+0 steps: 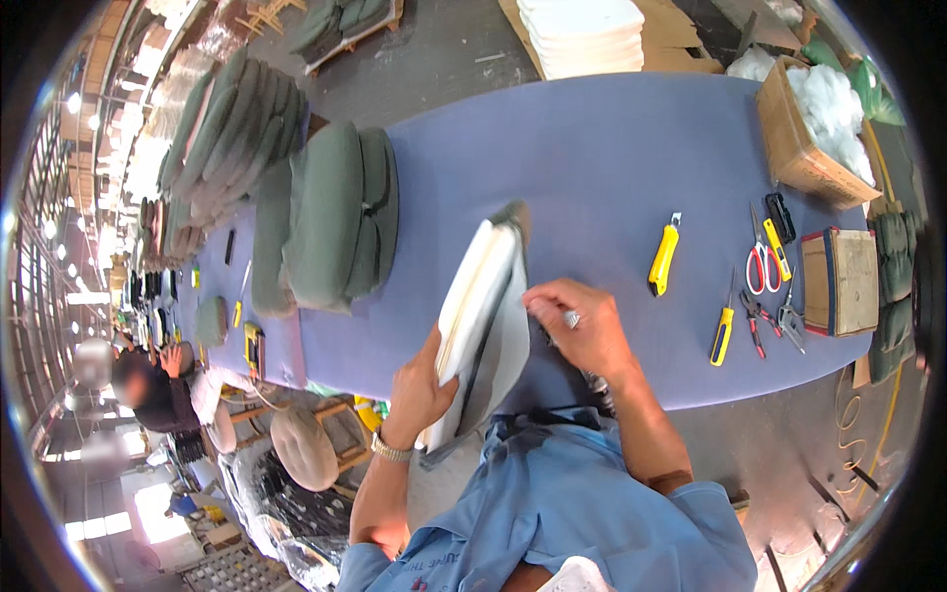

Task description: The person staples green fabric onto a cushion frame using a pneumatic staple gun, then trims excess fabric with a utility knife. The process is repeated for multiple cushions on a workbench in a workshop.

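— What was at the center of the frame?
— A white pad point(472, 301) with a loose grey cover point(509, 340) along its right side, held on edge and leaning, above the near side of a blue-topped table point(592, 148). Whether its lower end rested on anything could not be told.

— And the grip?
— The worker's left hand point(419, 395) was closed around the pad's lower left edge. The right hand point(584, 321), fingers curled, was at the cover's right edge; whether it pinched the fabric could not be told.

— What lay to the right?
— A yellow utility knife point(665, 261) lay nearest, then a yellow-handled screwdriver point(723, 337) and red-handled scissors point(762, 264). Beyond them stood a small worn box point(850, 281) and, at the far corner, a carton point(797, 148) heaped with white stuffing point(834, 107).

— To the left?
— Plump dark-green cushions point(335, 222) were stacked on the tabletop, well apart from the pad. Further along, a co-worker in dark sleeves point(163, 400) was at the table's near side.

— Past the far edge?
— A pile of white slabs point(582, 39) stood beside flattened cardboard point(681, 44).
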A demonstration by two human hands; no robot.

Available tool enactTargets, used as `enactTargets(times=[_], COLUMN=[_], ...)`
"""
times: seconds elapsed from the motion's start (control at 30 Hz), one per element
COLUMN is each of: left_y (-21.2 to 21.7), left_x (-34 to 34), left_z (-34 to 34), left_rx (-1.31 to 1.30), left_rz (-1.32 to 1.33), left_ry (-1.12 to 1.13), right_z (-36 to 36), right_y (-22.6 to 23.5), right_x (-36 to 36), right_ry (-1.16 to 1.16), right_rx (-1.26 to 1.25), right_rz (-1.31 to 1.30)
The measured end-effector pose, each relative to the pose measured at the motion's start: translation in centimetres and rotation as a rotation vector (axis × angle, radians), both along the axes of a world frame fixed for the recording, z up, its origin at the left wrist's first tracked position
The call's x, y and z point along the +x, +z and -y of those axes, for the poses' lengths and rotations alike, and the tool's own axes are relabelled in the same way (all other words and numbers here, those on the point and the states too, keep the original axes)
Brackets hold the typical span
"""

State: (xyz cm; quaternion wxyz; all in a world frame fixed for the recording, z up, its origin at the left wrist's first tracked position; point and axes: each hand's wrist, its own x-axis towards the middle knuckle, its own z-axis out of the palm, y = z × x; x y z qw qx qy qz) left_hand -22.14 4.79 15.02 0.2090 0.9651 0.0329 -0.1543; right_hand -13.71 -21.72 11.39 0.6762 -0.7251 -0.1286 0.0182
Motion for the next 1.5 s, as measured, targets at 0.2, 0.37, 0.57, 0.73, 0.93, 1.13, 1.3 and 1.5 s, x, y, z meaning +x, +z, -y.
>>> enactTargets(times=[0.2,0.37,0.57,0.73,0.93,1.13,1.3,1.5], left_y=[-2.7,-4.2,-5.6,-8.4,-9.9,-9.8,-10.2,-9.5], left_x=[-8.6,-9.9,-0.8,4.6,4.1,3.7,3.5,3.9], left_z=[2.6,5.4,8.4,9.0,8.3,8.4,8.4,8.0], left_rx=[-0.019,-0.013,-0.162,-0.328,-0.428,-0.394,-0.393,-0.434], left_rz=[-0.099,-0.069,0.139,0.074,0.136,0.183,0.278,0.257], left_ry=[-0.033,-0.003,-0.295,-0.401,-0.433,-0.406,-0.411,-0.356], right_z=[-1.2,0.0,-1.2,-1.5,-1.9,-1.8,-2.4,-4.5], right_y=[-0.3,-5.5,-4.2,-4.7,-5.9,-5.5,-5.3,-8.4], right_x=[-4.8,-6.5,-7.4,-7.1,-7.2,-6.9,-6.3,-7.7], right_ry=[0.186,0.0,-0.055,-0.051,-0.095,-0.151,-0.246,-0.313], right_rx=[-0.231,-0.387,-0.404,-0.285,-0.151,0.151,0.27,0.361], right_rz=[-0.096,-0.217,-0.349,-0.559,-0.561,-0.792,-0.871,-0.536])
